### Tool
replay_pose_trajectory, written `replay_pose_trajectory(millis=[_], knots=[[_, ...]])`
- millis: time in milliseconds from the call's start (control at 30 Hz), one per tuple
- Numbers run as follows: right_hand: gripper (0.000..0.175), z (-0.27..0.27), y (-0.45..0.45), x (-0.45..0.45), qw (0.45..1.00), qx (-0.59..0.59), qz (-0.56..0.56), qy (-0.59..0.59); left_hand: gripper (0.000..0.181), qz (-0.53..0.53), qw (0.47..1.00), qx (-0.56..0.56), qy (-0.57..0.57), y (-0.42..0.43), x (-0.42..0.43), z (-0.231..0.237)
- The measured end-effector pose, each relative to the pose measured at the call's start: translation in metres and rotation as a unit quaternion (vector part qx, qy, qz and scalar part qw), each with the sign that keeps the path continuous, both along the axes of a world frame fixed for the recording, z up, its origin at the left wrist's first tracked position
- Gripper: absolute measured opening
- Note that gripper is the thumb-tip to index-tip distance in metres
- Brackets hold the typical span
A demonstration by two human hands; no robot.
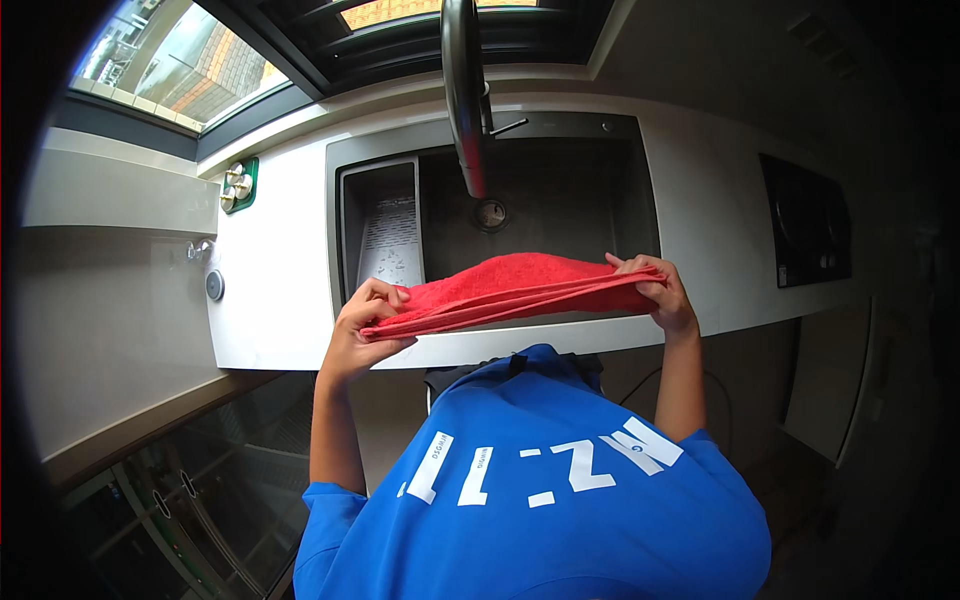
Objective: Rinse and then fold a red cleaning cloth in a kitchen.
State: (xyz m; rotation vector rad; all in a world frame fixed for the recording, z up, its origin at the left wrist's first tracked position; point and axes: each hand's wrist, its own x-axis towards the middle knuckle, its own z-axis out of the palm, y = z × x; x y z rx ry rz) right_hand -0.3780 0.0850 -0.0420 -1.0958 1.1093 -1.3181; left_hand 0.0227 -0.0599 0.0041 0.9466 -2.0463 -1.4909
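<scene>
A folded red towel (517, 285) is stretched between my two hands over the front edge of the sink (540, 217). My left hand (367, 326) grips its left end, thumb underneath and fingers curled over the top. At the other end, my right hand (664, 292) pinches the layered edges, slightly higher in the picture. The towel's stacked hems face me, and its middle bulges toward the back of the sink. Beyond it the drain (491, 215) shows in the basin floor. The dark faucet (466, 112) arches down above the basin, apart from the towel.
A grey colander insert (386, 225) with water drops fills the sink's left side. On the white countertop (277, 300) are a green tray (241, 187) with small round items and a grey disc (214, 285). A black cooktop (806, 217) lies right; a window (187, 67) stands back left.
</scene>
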Motion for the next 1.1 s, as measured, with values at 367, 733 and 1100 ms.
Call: replay_pose_trajectory(millis=[367,733,1100], knots=[[0.038,-0.052,-0.016,0.039,0.821,0.125,-0.035,-0.555,0.024,0.118,0.901,0.318,0.271,0.002,-0.042,-0.036],[0.059,-0.103,-0.031,0.115,0.812,0.175,-0.005,-0.556,0.031,-0.016,0.885,0.302,0.353,-0.018,-0.072,0.035],[0.082,-0.050,-0.058,0.056,0.769,0.342,0.472,-0.263,0.017,0.057,0.987,0.106,0.105,-0.075,-0.015,0.007]])
